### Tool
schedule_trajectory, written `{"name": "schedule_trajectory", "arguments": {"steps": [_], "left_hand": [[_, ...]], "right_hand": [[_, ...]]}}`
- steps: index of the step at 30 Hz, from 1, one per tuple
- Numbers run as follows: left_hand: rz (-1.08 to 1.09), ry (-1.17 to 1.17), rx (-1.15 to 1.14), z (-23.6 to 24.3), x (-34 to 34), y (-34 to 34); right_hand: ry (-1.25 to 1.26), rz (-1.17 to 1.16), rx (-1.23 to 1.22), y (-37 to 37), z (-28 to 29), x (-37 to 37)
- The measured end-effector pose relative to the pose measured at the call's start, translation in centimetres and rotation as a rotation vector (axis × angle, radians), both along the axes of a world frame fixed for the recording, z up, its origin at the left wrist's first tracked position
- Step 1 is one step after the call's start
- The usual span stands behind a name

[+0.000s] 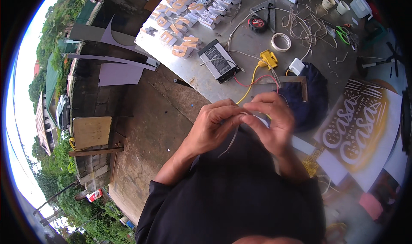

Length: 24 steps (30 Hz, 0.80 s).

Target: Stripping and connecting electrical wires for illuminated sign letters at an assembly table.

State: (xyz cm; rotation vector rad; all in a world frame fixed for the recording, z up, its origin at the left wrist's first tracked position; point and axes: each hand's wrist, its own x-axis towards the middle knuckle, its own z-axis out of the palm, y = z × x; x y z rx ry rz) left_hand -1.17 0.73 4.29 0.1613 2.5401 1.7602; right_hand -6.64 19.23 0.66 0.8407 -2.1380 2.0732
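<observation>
My left hand (216, 126) and my right hand (272, 119) meet in front of my chest, above the table's near edge. Both are closed, their fingertips pinching a thin pale wire (233, 141) whose loose end dangles below the left fingers. Fingers hide the exact point where the wire is gripped. Just beyond them, a yellow wire (252, 86) runs up to a yellow plug or clip (269, 59) on the table. To its left lies a silver-and-black power supply box (218, 61), with a red wire (253, 84) nearby.
The metal table (189, 68) carries several cut-out letters (184, 46), a tape measure (258, 25), a tape roll (280, 42), tangled cable (296, 25) and green-handled scissors (343, 35). A metal square (304, 88) rests over dark blue cloth (315, 104). Printed sheets (360, 128) lie at right.
</observation>
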Motion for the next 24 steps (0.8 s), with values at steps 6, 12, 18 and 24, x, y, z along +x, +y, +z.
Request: {"name": "schedule_trajectory", "arguments": {"steps": [6,12,18,24], "left_hand": [[-0.029,0.049,-0.052,1.0,0.3,0.4],[0.104,0.157,0.051,1.7,1.4,0.1],[0.095,0.243,0.040,3.9,1.8,-0.2],[0.026,0.269,-0.033,4.4,2.6,-1.7]], "right_hand": [[-0.049,0.048,-0.046,-0.4,1.0,0.4],[0.016,0.044,0.038,0.1,3.0,1.3],[0.109,0.122,0.205,0.7,5.0,1.7],[0.138,0.205,0.285,-0.3,7.0,2.3]]}}
